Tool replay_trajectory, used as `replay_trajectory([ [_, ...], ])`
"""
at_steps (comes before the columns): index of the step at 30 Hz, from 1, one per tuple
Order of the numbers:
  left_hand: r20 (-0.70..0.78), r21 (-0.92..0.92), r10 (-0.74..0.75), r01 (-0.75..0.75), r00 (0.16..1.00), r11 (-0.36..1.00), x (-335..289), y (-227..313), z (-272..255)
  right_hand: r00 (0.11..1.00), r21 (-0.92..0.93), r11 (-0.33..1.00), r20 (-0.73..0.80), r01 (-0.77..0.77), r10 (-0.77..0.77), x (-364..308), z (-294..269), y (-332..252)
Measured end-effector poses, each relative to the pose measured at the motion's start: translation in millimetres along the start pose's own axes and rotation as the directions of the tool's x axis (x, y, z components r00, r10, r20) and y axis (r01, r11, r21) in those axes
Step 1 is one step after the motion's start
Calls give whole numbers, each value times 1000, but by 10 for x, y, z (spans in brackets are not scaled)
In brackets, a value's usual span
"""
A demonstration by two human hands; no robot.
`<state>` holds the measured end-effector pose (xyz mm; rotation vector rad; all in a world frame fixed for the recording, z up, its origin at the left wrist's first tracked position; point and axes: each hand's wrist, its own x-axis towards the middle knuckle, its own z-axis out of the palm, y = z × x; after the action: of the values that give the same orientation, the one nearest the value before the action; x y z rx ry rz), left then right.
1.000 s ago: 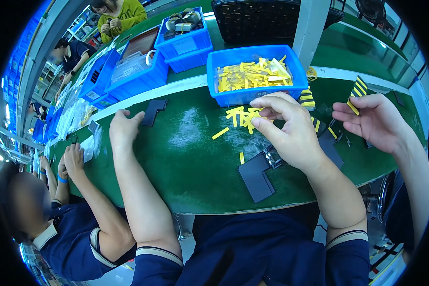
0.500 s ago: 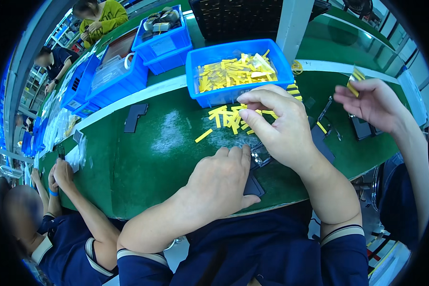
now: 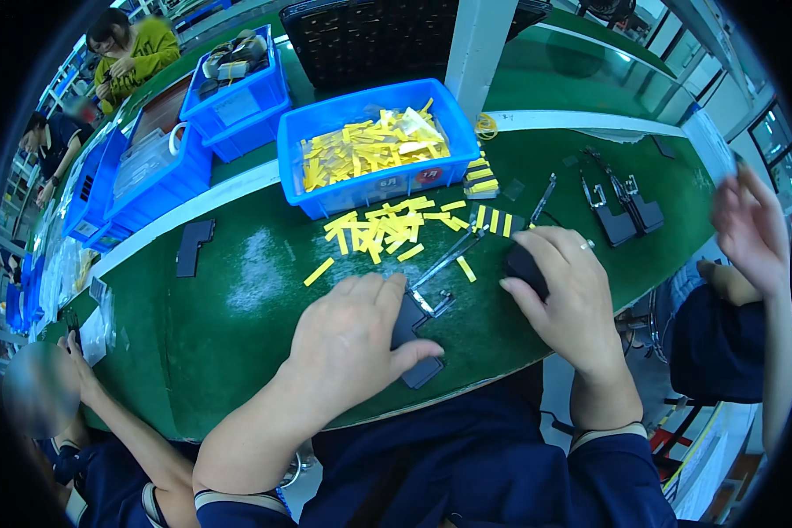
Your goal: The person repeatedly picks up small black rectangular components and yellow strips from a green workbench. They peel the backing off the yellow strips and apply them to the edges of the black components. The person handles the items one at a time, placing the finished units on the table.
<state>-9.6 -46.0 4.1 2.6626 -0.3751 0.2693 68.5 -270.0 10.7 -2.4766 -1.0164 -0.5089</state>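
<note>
My left hand (image 3: 352, 334) lies over a flat dark plastic part (image 3: 424, 374) near the table's front edge, fingers close together on it and thumb at its lower end. A shiny metal hinge piece (image 3: 433, 304) with a thin arm sticks out past the fingertips. Further right, my right hand (image 3: 576, 295) is curled round another dark part (image 3: 524, 271), most of it hidden under the fingers. Loose yellow strips (image 3: 378, 231) lie scattered beyond my hands. Close to my right fingertips is a clear sheet with yellow strips (image 3: 499, 221).
A blue bin (image 3: 295, 189) of yellow strips stands at the back, with more blue bins (image 3: 163, 180) to its left. Dark hinged parts (image 3: 625, 218) lie at the right, another dark piece (image 3: 194, 248) at left. A co-worker's hand (image 3: 752, 224) is at far right; another person's arm (image 3: 132, 427) at left.
My right hand has come down from above the strips onto a dark part. The co-worker's hand at the right has drawn back. The whole view has turned rightward.
</note>
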Motion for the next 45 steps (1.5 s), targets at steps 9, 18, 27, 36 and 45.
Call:
replay_trajectory([
  [9, -157, -182, -15, -14, 987, 983, 57, -128, 83, 984, -64, 983, 37, -173, 175, -394, -64, 202],
  [18, -120, -579, -150, 53, 981, 814, 68, -131, 104, 979, -6, 998, -194, 62, -62, -219, -46, -71],
  [27, -107, -969, -309, -29, 945, 247, 81, -264, -39, 858, 130, 869, -283, 477, -428, 496, 221, -500],
  [36, -249, -904, -369, -79, 896, 419, 80, -235, 34, 833, 172, 871, -422, 461, -358, 784, 493, -651],
  [45, -318, -522, -276, 76, 907, 850, 39, -193, 37, 933, 471, 831, -329, 295, -145, 773, 488, -535],
])
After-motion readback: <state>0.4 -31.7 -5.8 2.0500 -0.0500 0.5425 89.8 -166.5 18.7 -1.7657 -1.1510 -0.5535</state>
